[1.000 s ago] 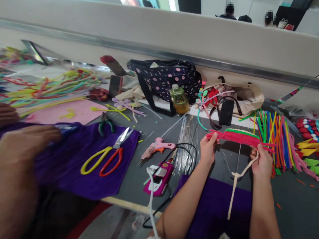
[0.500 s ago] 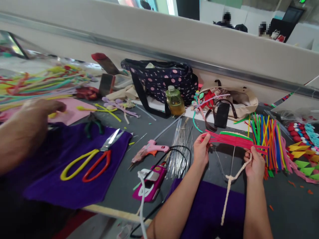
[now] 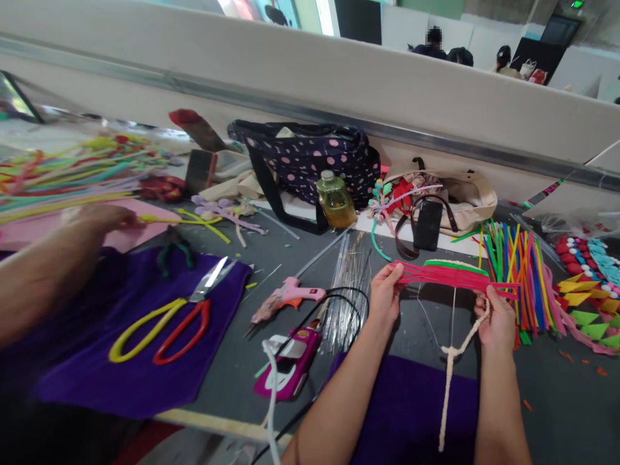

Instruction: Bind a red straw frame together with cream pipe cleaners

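My left hand [image 3: 386, 290] pinches the left ends of a band of pinkish-red craft strips [image 3: 448, 276], whose tips fan out past the fingers. At the band's other end, my right hand [image 3: 496, 321] is closed on the same strips. Behind the red band, a green layer and a cream edging [image 3: 458, 263] curve along its top. A Y-shaped cream fuzzy stem [image 3: 446, 394] hangs below, one branch running up to my right hand. Thin bare wires join the stem to the band. Underneath lies a purple cloth [image 3: 416, 407].
A co-worker's hand [image 3: 99, 223] reaches over pink paper at left. Nearby are large scissors [image 3: 184, 316] on purple cloth, a pink glue gun [image 3: 285, 297], a magenta device [image 3: 290, 365] with cords, and wires [image 3: 346, 297]. Colourful strips [image 3: 518, 284], a bottle [image 3: 335, 200] and bags [image 3: 310, 155] stand behind.
My left hand has shifted slightly left and down, and the red strips are more gathered at that end. The co-worker's hand has moved right towards a yellow stem.
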`<state>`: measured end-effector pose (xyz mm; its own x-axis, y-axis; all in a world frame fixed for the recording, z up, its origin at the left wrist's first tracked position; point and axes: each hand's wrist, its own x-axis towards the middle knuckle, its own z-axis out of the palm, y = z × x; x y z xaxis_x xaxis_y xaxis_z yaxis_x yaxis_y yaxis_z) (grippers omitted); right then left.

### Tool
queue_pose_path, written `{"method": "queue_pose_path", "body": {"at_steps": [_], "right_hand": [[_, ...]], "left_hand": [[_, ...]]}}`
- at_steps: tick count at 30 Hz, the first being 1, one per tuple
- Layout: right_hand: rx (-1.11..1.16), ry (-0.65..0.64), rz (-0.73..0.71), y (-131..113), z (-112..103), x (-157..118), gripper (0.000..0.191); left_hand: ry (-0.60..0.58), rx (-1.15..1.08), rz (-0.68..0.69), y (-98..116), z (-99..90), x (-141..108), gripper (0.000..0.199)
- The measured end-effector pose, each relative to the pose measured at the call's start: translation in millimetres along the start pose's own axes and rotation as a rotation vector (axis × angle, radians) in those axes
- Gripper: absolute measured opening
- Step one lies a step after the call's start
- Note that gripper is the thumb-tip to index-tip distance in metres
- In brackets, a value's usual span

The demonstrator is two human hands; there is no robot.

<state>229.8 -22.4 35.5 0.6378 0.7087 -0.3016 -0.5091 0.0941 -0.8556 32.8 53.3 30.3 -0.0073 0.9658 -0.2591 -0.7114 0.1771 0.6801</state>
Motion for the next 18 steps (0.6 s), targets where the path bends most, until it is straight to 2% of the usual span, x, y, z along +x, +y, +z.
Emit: {"method": "queue_pose_path", "body": {"at_steps": [18], "right_hand": [[-0.002,-0.017,0.016,3.5,-9.4,9.7,0.031]], "left_hand": [[-0.013,0.077,0.014,4.5,1.2,1.0,0.028]]}}
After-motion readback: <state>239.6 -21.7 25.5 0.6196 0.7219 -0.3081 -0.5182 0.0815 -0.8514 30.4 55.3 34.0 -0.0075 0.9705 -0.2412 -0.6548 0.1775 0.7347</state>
